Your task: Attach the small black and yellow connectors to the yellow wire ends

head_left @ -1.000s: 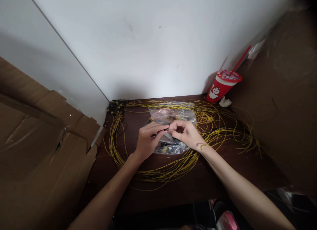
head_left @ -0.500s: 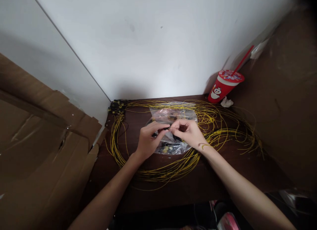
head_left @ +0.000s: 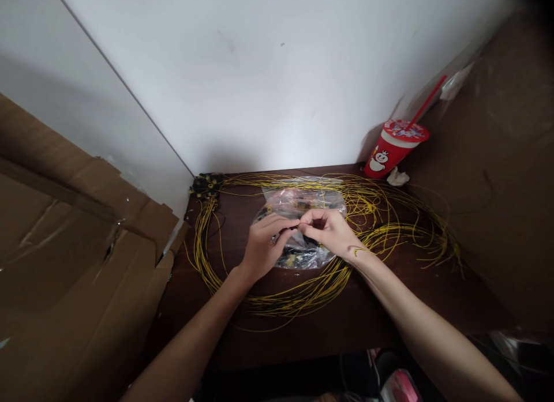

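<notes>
Over a clear plastic bag (head_left: 311, 262), my left hand (head_left: 268, 243) pinches a small black part (head_left: 293, 228) between thumb and fingertips. My right hand (head_left: 326, 226) meets it there, its thumb and index finger pressed together at the part's end; what they grip is hidden. A short curl of yellow wire (head_left: 357, 251) shows against my right wrist. Dark and yellow small pieces show through the bag. Around the bag and both hands loops a bundle of yellow and black wires (head_left: 285, 304), partly under my right forearm.
Black connectors (head_left: 205, 186) with yellow rings cluster at the back left corner. A red cup (head_left: 392, 151) with a straw stands at the back right, beside a crumpled tissue (head_left: 397, 177). Cardboard (head_left: 78, 263) borders the left; a brown panel (head_left: 489, 177) borders the right of the dark table (head_left: 259, 347).
My left hand has shifted slightly right, closer to the right fingertips, and less of the black part shows. The right hand stays almost still.
</notes>
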Demonstrator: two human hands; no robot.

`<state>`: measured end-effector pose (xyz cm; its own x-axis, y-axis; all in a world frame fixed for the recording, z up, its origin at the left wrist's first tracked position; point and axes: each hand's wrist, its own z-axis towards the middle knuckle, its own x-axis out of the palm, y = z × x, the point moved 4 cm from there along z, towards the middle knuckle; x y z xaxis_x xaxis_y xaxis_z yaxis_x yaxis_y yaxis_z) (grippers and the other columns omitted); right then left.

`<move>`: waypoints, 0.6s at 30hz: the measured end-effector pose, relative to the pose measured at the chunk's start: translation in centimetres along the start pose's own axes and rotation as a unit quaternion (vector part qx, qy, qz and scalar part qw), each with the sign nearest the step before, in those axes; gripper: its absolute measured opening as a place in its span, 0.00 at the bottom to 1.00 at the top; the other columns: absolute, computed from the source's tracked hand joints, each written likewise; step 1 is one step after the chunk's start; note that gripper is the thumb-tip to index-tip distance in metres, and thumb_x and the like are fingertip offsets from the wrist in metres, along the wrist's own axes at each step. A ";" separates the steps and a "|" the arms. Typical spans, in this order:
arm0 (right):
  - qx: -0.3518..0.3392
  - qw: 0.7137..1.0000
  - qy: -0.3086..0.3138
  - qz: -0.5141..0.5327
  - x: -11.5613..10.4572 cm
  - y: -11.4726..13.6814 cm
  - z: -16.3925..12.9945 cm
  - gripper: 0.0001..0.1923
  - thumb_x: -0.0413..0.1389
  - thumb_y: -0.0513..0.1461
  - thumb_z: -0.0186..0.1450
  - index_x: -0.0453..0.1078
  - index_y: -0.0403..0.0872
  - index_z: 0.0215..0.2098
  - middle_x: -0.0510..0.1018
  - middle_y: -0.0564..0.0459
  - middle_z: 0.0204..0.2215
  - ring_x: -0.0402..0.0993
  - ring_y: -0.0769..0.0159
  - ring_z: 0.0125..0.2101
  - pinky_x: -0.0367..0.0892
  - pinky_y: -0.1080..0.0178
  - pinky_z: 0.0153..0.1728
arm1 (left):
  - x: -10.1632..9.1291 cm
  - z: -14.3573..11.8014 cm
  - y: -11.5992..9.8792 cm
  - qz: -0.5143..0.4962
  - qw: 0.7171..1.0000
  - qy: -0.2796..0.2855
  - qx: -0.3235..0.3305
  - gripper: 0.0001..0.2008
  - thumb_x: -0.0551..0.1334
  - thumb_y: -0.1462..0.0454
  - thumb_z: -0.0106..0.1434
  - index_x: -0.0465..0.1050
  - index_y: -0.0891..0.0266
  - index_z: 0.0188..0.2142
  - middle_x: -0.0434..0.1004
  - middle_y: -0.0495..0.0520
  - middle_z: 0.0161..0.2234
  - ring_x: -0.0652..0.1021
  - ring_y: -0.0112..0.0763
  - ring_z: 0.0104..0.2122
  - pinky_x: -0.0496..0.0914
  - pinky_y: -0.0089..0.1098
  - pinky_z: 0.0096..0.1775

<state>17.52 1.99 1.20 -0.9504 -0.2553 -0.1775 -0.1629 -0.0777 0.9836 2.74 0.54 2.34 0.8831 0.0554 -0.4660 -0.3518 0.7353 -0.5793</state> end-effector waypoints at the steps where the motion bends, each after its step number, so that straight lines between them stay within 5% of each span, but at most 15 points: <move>1: -0.001 1.000 0.001 0.000 0.0 0.0 0.0 0.08 0.57 0.40 0.54 0.68 0.43 0.23 0.68 0.58 0.18 0.59 0.76 0.20 0.56 0.69 0.23 | 0.0 0.0 0.1 -0.006 1.000 -0.002 -0.012 0.08 0.62 0.71 0.59 0.77 0.61 0.37 0.79 0.53 0.30 0.78 0.28 0.31 0.72 0.29 0.35; 9: -0.060 0.997 -0.051 -0.002 -0.4 0.1 0.1 0.10 0.61 0.44 0.56 0.73 0.44 0.26 0.76 0.53 0.24 0.68 0.70 0.25 0.64 0.64 0.30 | 0.4 -0.3 1.7 -0.104 0.978 -0.026 -0.181 0.07 0.64 0.68 0.56 0.79 0.61 0.36 0.82 0.53 0.33 0.80 0.31 0.31 0.74 0.29 0.36; 18: -0.075 0.995 -0.067 0.022 -0.2 0.0 0.1 0.05 0.61 0.40 0.56 0.75 0.46 0.30 0.79 0.53 0.27 0.73 0.68 0.29 0.68 0.61 0.34 | 0.3 -0.3 2.1 -0.115 0.970 -0.045 -0.210 0.07 0.65 0.66 0.55 0.79 0.62 0.35 0.82 0.53 0.33 0.81 0.31 0.32 0.75 0.30 0.37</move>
<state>17.75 2.11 1.22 -0.9842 -0.1322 -0.1180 -0.0879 -0.2141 0.9728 2.16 1.94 0.82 0.9701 -0.0040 -0.2426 -0.2211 0.3971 -0.8907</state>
